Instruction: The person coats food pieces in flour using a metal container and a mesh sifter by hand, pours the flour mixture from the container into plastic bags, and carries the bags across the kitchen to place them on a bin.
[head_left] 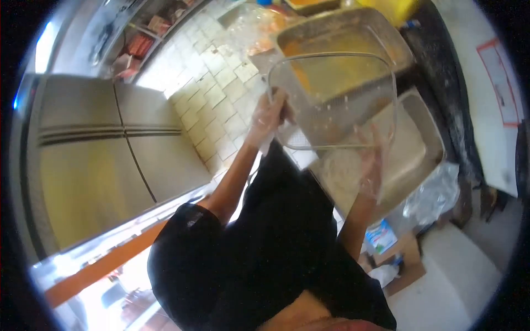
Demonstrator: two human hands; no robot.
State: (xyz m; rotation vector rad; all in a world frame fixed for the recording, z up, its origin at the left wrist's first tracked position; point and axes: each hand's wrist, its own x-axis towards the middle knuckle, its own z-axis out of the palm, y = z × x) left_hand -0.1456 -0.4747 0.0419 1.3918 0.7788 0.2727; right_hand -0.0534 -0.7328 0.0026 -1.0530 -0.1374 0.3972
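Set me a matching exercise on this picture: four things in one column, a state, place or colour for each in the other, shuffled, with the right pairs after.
1. left hand
2. mesh basket
3. large upper pan
4. shirt

A. black
B. gripping a wire rim
C. yellowish contents inside
D. see-through, held up above the pans

Pairs: 1-B, 2-D, 3-C, 4-A

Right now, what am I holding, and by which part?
A mesh strainer: left hand on its left rim; right hand at the near rim, grip unclear.
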